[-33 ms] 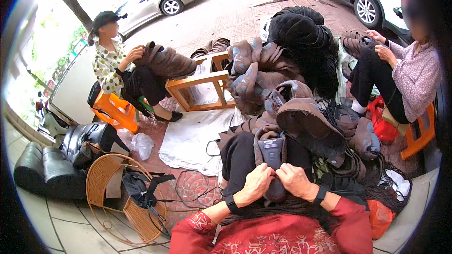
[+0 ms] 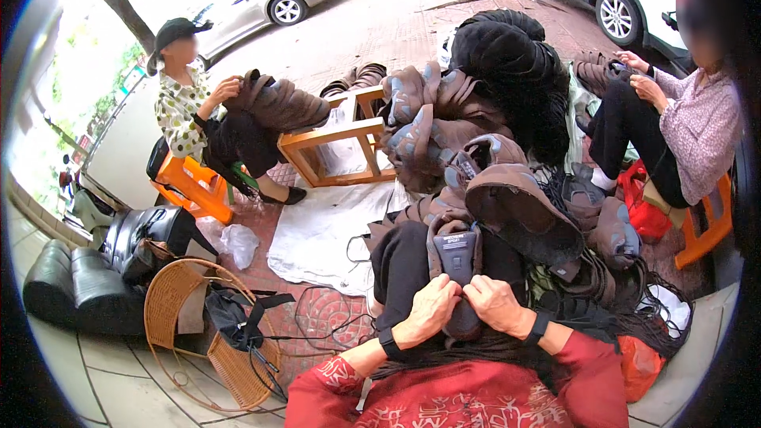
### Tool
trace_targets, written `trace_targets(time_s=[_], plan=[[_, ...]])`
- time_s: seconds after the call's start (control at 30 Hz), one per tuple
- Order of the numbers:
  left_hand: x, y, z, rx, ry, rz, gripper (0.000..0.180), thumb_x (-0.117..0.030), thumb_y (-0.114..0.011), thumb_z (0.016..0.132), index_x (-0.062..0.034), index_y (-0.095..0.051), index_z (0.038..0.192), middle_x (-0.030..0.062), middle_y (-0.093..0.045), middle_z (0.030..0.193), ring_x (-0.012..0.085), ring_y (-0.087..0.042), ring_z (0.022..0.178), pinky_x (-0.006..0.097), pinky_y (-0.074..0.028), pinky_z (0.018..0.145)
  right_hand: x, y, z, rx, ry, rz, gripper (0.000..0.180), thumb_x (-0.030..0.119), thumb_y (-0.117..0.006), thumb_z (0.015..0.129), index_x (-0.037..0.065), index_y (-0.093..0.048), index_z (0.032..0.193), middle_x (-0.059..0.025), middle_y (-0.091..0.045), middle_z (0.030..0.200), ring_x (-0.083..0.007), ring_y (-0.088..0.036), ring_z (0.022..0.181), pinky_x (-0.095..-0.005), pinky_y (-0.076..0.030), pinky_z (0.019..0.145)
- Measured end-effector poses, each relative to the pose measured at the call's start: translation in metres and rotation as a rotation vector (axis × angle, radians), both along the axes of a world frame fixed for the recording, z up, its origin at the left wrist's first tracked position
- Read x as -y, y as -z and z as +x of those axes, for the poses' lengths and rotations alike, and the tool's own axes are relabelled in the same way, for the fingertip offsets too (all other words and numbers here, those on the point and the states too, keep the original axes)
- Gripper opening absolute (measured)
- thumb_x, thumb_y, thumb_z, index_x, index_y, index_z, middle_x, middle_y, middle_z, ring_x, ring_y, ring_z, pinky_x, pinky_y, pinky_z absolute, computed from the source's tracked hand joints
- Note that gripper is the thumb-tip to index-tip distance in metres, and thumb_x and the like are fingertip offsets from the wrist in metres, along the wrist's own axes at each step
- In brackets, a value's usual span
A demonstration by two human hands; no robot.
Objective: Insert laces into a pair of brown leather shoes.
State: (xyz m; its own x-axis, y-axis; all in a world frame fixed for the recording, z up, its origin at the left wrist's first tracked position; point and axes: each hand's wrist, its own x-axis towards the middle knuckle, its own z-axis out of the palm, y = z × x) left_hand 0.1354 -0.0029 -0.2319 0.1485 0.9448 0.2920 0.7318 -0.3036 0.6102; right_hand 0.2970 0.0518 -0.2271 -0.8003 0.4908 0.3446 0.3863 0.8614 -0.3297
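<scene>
A brown shoe upper (image 2: 457,252) with a dark grey tongue lies on my lap between my knees, its labelled tongue end pointing away from me. My left hand (image 2: 433,309) is closed at the left side of the tongue's middle, fingers pinched together. Right beside it, my right hand (image 2: 499,307) pinches at the opposite side, the fingertips of both hands almost meeting. Whatever fine thing the fingertips may grip, such as a lace, is too small to make out. Just beyond my knees, a large brown shoe upper (image 2: 519,206) tops a heap of similar ones.
Brown shoe uppers (image 2: 444,135) and black bundles (image 2: 507,47) form a pile ahead. A wooden stool (image 2: 337,143) lies on its side by a white cloth (image 2: 317,238). Co-workers sit left and right on orange stools (image 2: 190,182). A wicker chair (image 2: 178,309) stands at left.
</scene>
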Motion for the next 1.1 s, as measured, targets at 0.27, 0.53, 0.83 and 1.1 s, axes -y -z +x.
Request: trace_targets(time_s=[0.27, 0.53, 0.83, 1.1], plan=[[-0.002, 0.0, -0.004, -0.01, -0.045, -0.022, 0.007, -0.008, -0.062, 0.071, -0.0073, -0.06, 0.078, 0.009, -0.052, 0.074, 0.0259, -0.055, 0.073, 0.034, -0.046, 0.065, -0.009, -0.003, -0.003, -0.126, -0.005, -0.289, 0.01, 0.008, -0.057, 0.076, 0.004, -0.049, 0.079, -0.0144, -0.049, 0.075, -0.0339, -0.055, 0.067, -0.041, -0.046, 0.056], [0.012, 0.001, -0.024, 0.254, -0.094, -0.115, 0.015, -0.002, -0.065, 0.071, -0.0014, -0.059, 0.085, 0.0092, -0.058, 0.078, 0.0194, -0.057, 0.067, 0.028, -0.045, 0.06, -0.002, -0.009, -0.001, -0.133, 0.023, -0.246, 0.01, 0.005, -0.056, 0.073, 0.004, -0.049, 0.08, -0.0126, -0.049, 0.077, -0.0299, -0.056, 0.069, -0.0385, -0.046, 0.058], [0.006, -0.008, -0.014, 0.322, -0.089, -0.169, 0.013, -0.003, -0.065, 0.072, -0.0013, -0.06, 0.083, 0.0077, -0.058, 0.077, 0.0169, -0.056, 0.065, 0.027, -0.045, 0.059, -0.001, -0.016, -0.005, -0.08, 0.046, 0.014, 0.008, 0.013, -0.055, 0.072, 0.008, -0.052, 0.077, -0.0082, -0.05, 0.075, -0.024, -0.057, 0.068, -0.0349, -0.046, 0.055], [0.005, -0.018, -0.021, 0.158, -0.086, -0.12, 0.009, 0.001, -0.065, 0.069, -0.0009, -0.06, 0.076, 0.0095, -0.054, 0.071, 0.0212, -0.053, 0.064, 0.029, -0.042, 0.058, -0.001, 0.012, -0.026, -0.124, 0.068, 0.119, 0.009, 0.016, -0.052, 0.071, 0.008, -0.049, 0.07, -0.0053, -0.048, 0.072, -0.0194, -0.054, 0.066, -0.0301, -0.044, 0.053]])
